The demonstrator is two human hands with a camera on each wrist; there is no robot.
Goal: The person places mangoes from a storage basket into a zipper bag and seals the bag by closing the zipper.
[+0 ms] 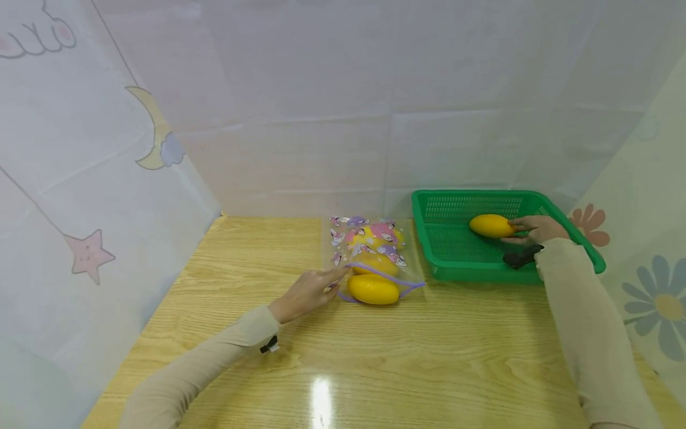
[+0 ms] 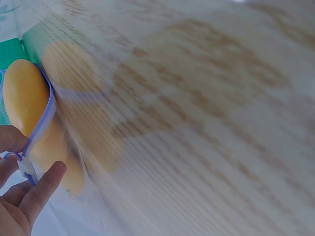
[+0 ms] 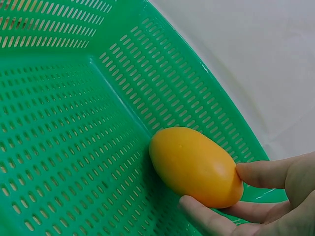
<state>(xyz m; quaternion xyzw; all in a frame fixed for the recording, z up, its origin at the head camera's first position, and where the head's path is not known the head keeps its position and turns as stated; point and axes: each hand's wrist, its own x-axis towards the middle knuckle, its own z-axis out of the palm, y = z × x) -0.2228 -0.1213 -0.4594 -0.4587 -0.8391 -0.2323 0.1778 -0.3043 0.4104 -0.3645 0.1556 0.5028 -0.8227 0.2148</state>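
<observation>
In the green basket, my right hand (image 1: 538, 229) grips one end of a yellow mango (image 3: 194, 167) between thumb and fingers. The mango is against the basket's wall in the right wrist view. My left hand (image 1: 311, 292) holds the left corner of a clear printed zip bag (image 1: 336, 239) at its purple-edged mouth. A white slider (image 2: 25, 167) shows between the fingers there. The bag lies on the table with its mouth toward me. One mango (image 1: 373, 289) sits in the mouth, and more yellow mangoes (image 1: 377, 264) show through the printed film behind it.
The green basket (image 1: 477, 273) stands at the right rear of the wooden table (image 1: 343, 351), beside the bag. A pale sheet (image 1: 300, 161) hangs behind the table, with printed sheets at both sides. Dark straps sit on both wrists.
</observation>
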